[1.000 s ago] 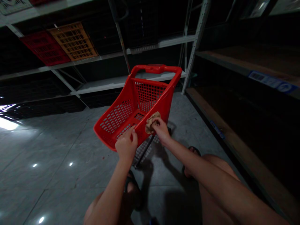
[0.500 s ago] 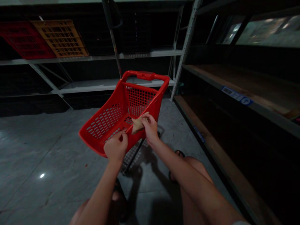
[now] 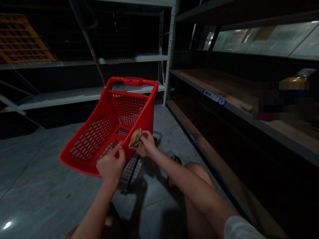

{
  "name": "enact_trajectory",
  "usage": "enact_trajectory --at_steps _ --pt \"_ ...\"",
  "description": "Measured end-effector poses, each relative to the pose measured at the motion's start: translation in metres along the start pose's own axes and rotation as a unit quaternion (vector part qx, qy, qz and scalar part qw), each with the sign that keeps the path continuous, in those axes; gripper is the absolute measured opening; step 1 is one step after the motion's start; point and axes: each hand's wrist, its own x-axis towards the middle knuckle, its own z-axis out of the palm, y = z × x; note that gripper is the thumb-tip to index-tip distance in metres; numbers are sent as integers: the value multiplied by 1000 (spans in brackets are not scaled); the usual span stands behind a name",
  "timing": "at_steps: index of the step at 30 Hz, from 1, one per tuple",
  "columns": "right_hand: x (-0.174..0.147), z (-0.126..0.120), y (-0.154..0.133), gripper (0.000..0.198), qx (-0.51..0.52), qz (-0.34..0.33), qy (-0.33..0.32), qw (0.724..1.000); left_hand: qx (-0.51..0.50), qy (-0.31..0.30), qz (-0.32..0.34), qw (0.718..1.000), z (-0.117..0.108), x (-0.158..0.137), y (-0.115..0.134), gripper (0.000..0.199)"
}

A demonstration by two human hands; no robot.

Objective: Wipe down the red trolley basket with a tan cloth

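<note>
A red plastic shopping cart (image 3: 139, 116) with a lattice basket stands in front of me. My left hand (image 3: 111, 162) is closed at the cart's near rim, thumb against the fingers, with the rim running between them; the inner fingertips are partly hidden. My right hand (image 3: 149, 142) pinches a crumpled brown cloth (image 3: 138, 142) between thumb and fingers. The cloth hangs over the outer side of the cart, at the near rim, just right of my left hand.
White metal shelving (image 3: 147, 58) runs behind the cart, with an orange crate (image 3: 22, 39) at left. A dark shelf unit with wooden boards (image 3: 194, 76) lines the right side, bearing a blue label (image 3: 214, 97). The grey floor (image 3: 50, 186) shows below.
The view has turned right, so cart and hands sit further left. The cloth now hangs bunched and more spread out, slightly lower along the cart's side. My left hand stays at the rim.
</note>
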Motion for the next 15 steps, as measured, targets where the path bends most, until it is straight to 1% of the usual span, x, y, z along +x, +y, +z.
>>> enact_trajectory --at_steps 1,4,6,7,9,11,13,15 --pt "13 -4 -15 19 15 -25 6 1000 -2 3 3 1000 1 0 1 59" --pt "50 -17 -55 23 43 -127 24 991 -2 12 4 1000 3 3 6 62" --pt "66 -20 -66 25 13 -166 44 985 5 19 0 1000 4 6 8 62" --pt "69 -20 -65 24 -17 -165 46 985 8 23 0 1000 4 7 8 61" --pt "68 -14 -51 22 -76 -141 36 986 10 30 1 999 4 9 8 59" --pt "59 -6 -27 25 -110 -109 27 988 8 38 4 999 3 11 7 60" --pt "49 1 -1 31 -119 -71 50 989 9 42 2 999 2 11 5 61" --pt "45 4 18 31 -113 -36 74 990 8 44 0 999 2 11 4 60"
